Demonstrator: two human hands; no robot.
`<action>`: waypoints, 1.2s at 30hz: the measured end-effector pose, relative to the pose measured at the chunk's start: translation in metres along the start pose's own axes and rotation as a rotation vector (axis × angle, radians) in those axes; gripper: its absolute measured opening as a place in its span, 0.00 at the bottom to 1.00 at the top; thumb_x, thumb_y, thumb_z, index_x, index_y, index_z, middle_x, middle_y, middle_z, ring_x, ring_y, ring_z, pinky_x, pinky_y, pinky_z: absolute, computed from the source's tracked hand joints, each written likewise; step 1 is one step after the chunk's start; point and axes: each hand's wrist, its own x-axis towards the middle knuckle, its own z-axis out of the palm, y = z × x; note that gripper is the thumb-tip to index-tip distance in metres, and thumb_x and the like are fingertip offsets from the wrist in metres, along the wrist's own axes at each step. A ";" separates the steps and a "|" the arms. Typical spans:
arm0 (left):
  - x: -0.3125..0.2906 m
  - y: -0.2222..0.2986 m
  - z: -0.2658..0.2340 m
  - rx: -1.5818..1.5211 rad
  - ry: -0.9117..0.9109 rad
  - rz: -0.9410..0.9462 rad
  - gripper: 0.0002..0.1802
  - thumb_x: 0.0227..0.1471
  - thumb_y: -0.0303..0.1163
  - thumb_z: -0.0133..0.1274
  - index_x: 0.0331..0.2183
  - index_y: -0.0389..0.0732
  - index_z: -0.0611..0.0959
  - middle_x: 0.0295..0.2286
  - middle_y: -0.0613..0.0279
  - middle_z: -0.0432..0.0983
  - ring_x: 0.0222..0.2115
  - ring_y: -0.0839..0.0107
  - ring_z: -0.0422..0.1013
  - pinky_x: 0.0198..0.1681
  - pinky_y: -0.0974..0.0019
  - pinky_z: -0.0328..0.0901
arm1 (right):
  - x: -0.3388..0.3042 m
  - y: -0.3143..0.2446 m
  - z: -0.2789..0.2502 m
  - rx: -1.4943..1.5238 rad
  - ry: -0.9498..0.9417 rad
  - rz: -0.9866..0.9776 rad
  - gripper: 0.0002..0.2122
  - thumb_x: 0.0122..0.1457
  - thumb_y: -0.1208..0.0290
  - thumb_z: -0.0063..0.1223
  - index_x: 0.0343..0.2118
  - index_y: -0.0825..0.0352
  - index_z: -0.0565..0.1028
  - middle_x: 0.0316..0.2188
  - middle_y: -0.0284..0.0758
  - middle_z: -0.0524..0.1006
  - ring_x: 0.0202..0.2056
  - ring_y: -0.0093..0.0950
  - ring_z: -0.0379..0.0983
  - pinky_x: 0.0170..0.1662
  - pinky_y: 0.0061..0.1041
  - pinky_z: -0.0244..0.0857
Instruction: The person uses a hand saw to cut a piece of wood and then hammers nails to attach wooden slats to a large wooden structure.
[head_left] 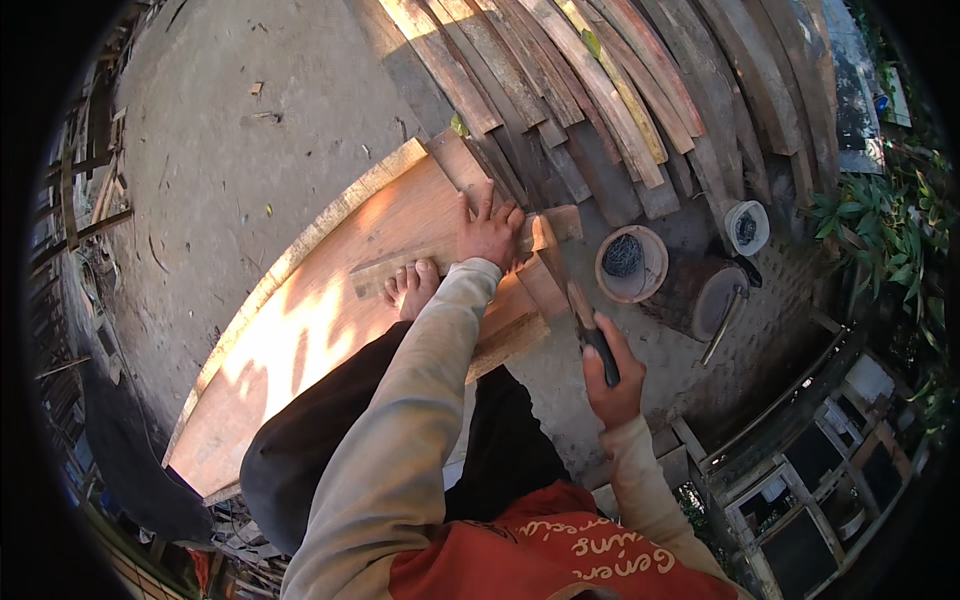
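My left hand (488, 236) lies with fingers spread on a narrow wooden strip (400, 262), pressing it down. The strip lies across a large wooden panel (290, 300) edged with pale battens, and its end juts past the panel's side. One bare foot (411, 287) also rests on the strip. My right hand (615, 375) is closed round the black handle of a handsaw (578, 306). The saw's blade reaches up to the jutting part of the strip, close to my left fingers. Whether its teeth are in the wood cannot be made out.
Long planks (600, 90) lie in rows beyond the panel. To the right stand a tub with dark nails (648, 262), a small white pail (747, 228) and a log (695, 295) with a hammer (725, 325) against it. A wooden frame (820, 470) lies lower right.
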 end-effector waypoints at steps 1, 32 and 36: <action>0.004 0.023 0.002 -0.008 -0.002 0.031 0.32 0.45 0.43 0.63 0.54 0.54 0.76 0.59 0.70 0.69 0.70 0.54 0.44 0.67 0.26 0.36 | 0.048 0.018 0.010 0.000 0.087 -0.126 0.19 0.61 0.71 0.55 0.54 0.72 0.74 0.42 0.48 0.81 0.39 0.35 0.82 0.41 0.28 0.73; 0.000 0.027 -0.015 0.018 0.000 0.016 0.38 0.38 0.48 0.69 0.53 0.55 0.77 0.59 0.73 0.69 0.70 0.56 0.43 0.68 0.30 0.37 | 0.046 0.010 0.005 0.008 0.084 -0.138 0.19 0.59 0.72 0.56 0.54 0.70 0.75 0.30 0.46 0.80 0.28 0.31 0.80 0.34 0.28 0.71; -0.048 0.003 0.048 0.145 0.021 -0.047 0.43 0.32 0.55 0.70 0.53 0.59 0.77 0.60 0.80 0.68 0.70 0.60 0.43 0.69 0.34 0.37 | -0.113 0.002 -0.060 0.021 -0.065 0.014 0.21 0.60 0.69 0.55 0.54 0.75 0.73 0.42 0.50 0.81 0.40 0.36 0.82 0.42 0.30 0.74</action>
